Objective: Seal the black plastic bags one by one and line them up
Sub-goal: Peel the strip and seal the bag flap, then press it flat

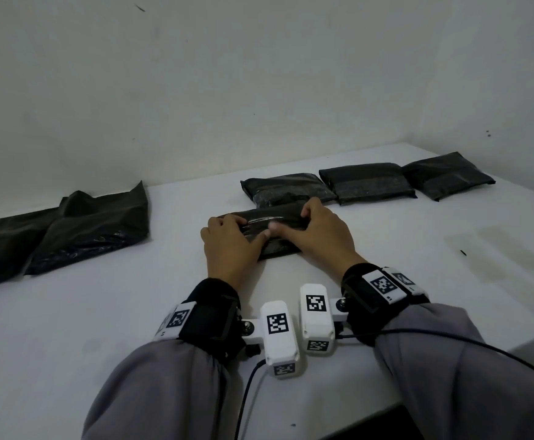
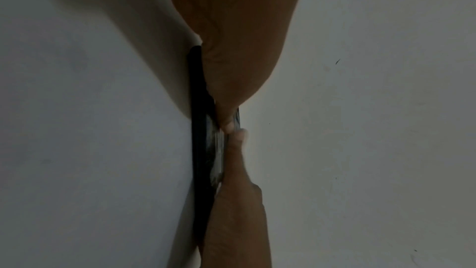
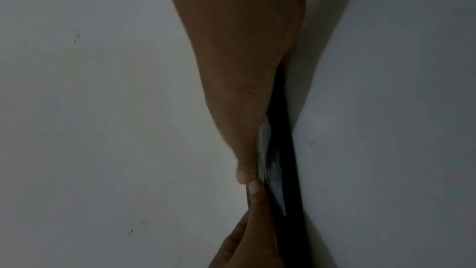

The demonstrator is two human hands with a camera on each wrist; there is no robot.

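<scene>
A black plastic bag (image 1: 280,247) lies flat on the white table (image 1: 132,312) in the middle of the head view. Both hands are on it: my left hand (image 1: 242,228) grips its left part and my right hand (image 1: 294,222) its right part, fingers curled over the folded top flap and the thumbs meeting at the centre. A shiny strip shows between the fingers. The left wrist view shows the left hand (image 2: 231,68) along the bag's edge (image 2: 201,150). The right wrist view shows the right hand (image 3: 244,89) on the bag (image 3: 283,170).
Three flat black bags sit side by side along the back right: one (image 1: 288,188) just behind my hands, a second (image 1: 367,182) and a third (image 1: 446,176). A loose pile of open black bags (image 1: 69,227) lies at the left. Walls close off the back and right.
</scene>
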